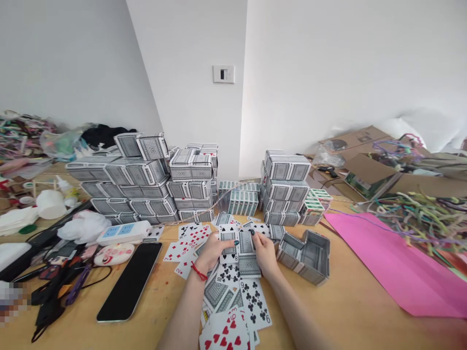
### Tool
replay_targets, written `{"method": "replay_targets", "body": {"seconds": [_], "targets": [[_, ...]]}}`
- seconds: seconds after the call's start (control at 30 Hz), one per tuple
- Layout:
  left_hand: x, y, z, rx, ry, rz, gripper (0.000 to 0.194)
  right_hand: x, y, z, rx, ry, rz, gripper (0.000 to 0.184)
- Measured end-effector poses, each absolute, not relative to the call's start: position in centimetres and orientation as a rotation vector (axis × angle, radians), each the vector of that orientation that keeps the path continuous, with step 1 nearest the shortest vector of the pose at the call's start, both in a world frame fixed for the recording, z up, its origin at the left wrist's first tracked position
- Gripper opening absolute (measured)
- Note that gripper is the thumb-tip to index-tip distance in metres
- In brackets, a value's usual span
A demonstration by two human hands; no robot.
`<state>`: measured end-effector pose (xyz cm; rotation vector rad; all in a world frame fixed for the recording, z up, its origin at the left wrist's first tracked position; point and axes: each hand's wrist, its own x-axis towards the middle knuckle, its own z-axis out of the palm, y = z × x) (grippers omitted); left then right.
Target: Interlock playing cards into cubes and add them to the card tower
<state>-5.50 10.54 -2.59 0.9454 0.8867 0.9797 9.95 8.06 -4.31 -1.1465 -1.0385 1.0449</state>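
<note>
My left hand (212, 250), with a red string on its wrist, pinches a playing card (228, 237) under its thumb. Opposite it, my right hand (266, 253) grips another playing card (245, 240), grey back up; whether either card is folded or joined to others I cannot tell. Loose cards lie beneath and around both hands, among them a nine of clubs (256, 304) and a heart card (228, 333) near the front. Just right of my right hand sits an open-topped box form (304, 256) built from folded grey cards.
Stacked blocks of folded cards (138, 172) rise at the back left, with another stack (286, 182) at the back right. Green card packs (243, 201) stand between them. A phone (130, 282), a power strip (124, 232) and pink paper (394, 267) lie on the table.
</note>
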Motion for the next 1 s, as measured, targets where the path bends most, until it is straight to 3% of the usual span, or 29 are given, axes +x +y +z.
{"method": "replay_targets", "body": {"seconds": [0.07,0.2,0.37,0.5,0.73,1.0], "targets": [[-5.4,10.6,-2.6,0.943,0.9,0.986,0.039,9.7,8.1,-4.2,-1.071,-1.016,1.11,0.036],[-5.2,10.6,-2.5,0.89,0.913,1.042,0.034,9.6,8.2,-4.4,-1.031,-0.925,1.187,0.054],[-5.5,10.9,-2.4,0.657,0.82,1.133,0.024,9.8,8.3,-4.4,-1.085,-0.762,1.195,0.033],[-5.8,11.0,-2.3,0.533,0.622,1.203,0.027,9.8,8.5,-3.9,-1.061,-0.564,1.229,0.023],[-4.7,10.5,-2.5,0.873,0.695,0.968,0.034,9.2,9.0,-4.6,-0.852,-0.41,1.28,0.022],[-5.3,11.5,-3.7,0.868,0.963,1.118,0.025,9.1,8.6,-4.2,-0.753,-0.645,1.358,0.02]]}}
